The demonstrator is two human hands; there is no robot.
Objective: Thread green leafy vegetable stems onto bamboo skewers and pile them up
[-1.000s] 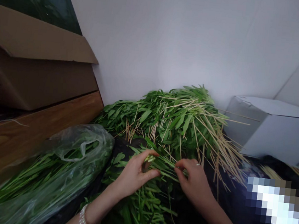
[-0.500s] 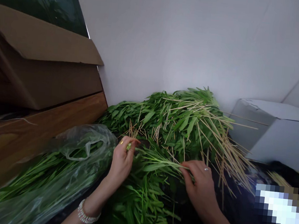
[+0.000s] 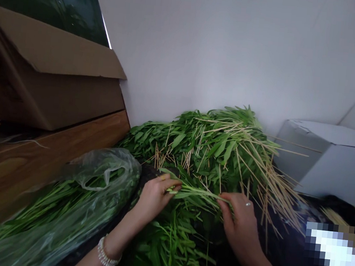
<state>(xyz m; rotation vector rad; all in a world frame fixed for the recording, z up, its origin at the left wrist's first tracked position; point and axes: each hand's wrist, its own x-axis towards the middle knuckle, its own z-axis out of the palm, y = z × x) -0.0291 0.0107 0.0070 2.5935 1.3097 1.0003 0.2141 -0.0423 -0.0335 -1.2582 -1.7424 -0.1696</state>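
Note:
My left hand point(image 3: 154, 197) is closed, fingertips pinched on the leafy end of a small bunch of leafy greens point(image 3: 198, 191). My right hand point(image 3: 241, 218), with a ring on one finger, pinches the stem end of the same bunch. The bunch stretches level between both hands. Below them lies a loose heap of cut greens point(image 3: 172, 246) with pale stems. Behind is a larger pile of leafy greens point(image 3: 180, 137), with thin bamboo skewers point(image 3: 268, 176) sticking out to the right and a few among its leaves.
On the left, a clear plastic bag point(image 3: 116, 202) full of greens lies beside a wooden surface point(image 3: 78, 137) bearing an open cardboard box point(image 3: 76, 101). A white box point(image 3: 341, 167) stands at right, against a pale wall point(image 3: 221, 48). Dark plastic point(image 3: 230, 265) lies under the greens.
My left hand has moved right and slightly down, closer to my right hand, and now grips the bunch. My right hand keeps its pinch, nearly in place.

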